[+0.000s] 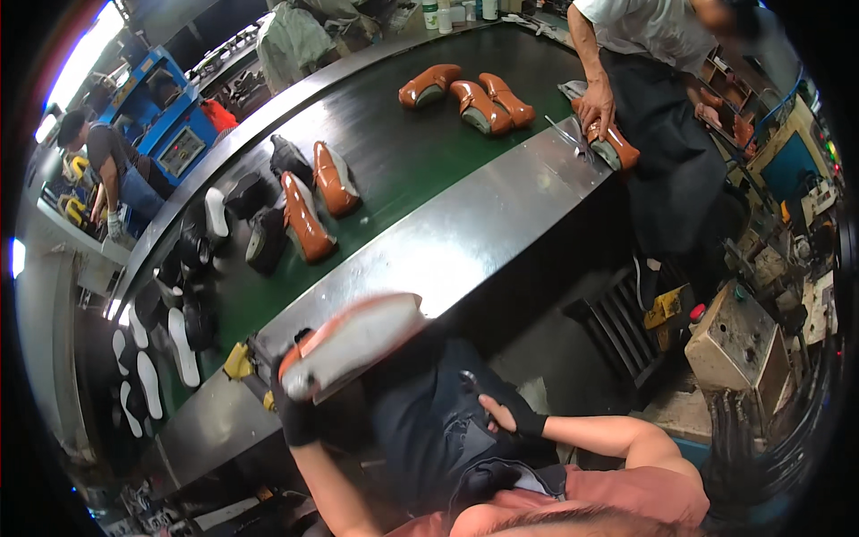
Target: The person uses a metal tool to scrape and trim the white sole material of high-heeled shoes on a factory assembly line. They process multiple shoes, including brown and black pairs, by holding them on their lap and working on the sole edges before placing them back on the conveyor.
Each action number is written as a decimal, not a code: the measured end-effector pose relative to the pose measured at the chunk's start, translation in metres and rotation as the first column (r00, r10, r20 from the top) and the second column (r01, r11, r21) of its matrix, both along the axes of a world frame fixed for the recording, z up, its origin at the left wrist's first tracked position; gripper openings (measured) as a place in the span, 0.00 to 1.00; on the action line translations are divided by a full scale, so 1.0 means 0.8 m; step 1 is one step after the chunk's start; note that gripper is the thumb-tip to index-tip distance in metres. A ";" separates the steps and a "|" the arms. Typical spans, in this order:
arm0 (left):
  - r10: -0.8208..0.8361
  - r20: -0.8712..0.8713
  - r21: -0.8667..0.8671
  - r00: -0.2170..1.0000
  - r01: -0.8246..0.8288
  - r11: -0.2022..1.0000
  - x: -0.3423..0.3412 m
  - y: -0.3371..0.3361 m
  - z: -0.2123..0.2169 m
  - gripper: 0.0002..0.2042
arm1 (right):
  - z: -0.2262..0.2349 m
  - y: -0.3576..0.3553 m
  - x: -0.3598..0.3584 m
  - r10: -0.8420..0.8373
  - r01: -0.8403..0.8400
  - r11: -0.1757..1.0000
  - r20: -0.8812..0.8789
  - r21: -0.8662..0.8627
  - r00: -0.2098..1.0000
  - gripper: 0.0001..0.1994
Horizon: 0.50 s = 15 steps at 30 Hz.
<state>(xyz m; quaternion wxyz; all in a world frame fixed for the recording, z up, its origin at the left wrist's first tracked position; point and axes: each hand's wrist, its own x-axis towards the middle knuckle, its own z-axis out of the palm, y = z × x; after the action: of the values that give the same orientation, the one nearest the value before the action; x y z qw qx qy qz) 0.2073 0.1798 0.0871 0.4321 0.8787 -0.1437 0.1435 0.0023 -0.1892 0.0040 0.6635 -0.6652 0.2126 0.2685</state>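
Head view: toward half past seven, the left hand has its fingers closed on an orange-brown shoe, pale sole showing, near the surface. The step in hand seems to be handling this shoe; the next move likely calls for steady grip. Blur softens its outline. Toward five o'clock, whether the right hand's fingers hold anything, I cannot tell.
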 end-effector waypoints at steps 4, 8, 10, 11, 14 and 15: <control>-0.117 -0.192 -0.499 0.975 0.005 0.866 -0.165 -0.003 0.024 0.27 | 0.040 0.010 -0.019 -0.038 0.034 0.995 0.037 0.092 0.999 0.28; -0.147 -0.192 -0.495 0.970 0.034 0.868 -0.215 -0.060 -0.003 0.18 | 0.102 0.015 -0.018 0.029 -0.044 0.994 0.143 0.102 0.989 0.26; -0.148 -0.196 -0.409 0.969 0.056 0.911 -0.209 -0.087 -0.008 0.15 | 0.122 0.017 -0.018 0.113 -0.136 0.986 0.206 0.099 0.972 0.25; -0.190 -0.156 -0.370 0.969 0.121 0.921 -0.199 -0.101 -0.007 0.15 | 0.132 0.017 -0.023 0.169 -0.193 0.978 0.233 0.085 0.958 0.25; -0.267 -0.189 -0.365 0.945 0.185 0.913 -0.180 -0.116 -0.005 0.12 | 0.166 0.028 -0.029 0.363 -0.389 0.920 0.272 0.048 0.891 0.23; -0.270 -0.254 -0.429 0.929 0.143 0.892 -0.179 -0.115 -0.014 0.15 | 0.156 0.030 -0.034 0.443 -0.464 0.886 0.322 -0.013 0.837 0.23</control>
<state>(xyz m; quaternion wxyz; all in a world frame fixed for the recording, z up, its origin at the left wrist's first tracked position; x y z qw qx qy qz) 0.0643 0.0875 0.0756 0.6334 0.7616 -0.1359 -0.0154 -0.0251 -0.1651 0.1288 0.6276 -0.7088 -0.0687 0.3147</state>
